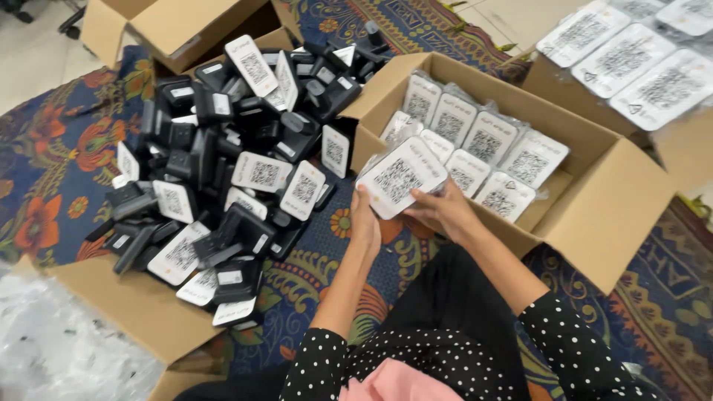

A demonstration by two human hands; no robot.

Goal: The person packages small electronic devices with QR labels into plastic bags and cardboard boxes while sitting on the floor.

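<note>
Both my hands hold one white rectangular device wrapped in clear plastic [401,177], its patterned square label facing up. My left hand [364,217] grips its lower left edge. My right hand [443,210] supports its lower right side from beneath. The device hovers over the near left corner of an open cardboard box [609,215], which holds several similar wrapped white devices [483,145] standing in rows.
To the left lies a large pile of black devices with white label faces [223,171], spread over a flattened cardboard sheet [141,312]. Another open box [178,30] stands behind it. More wrapped white devices [639,59] sit at top right. A patterned carpet [312,297] lies underneath.
</note>
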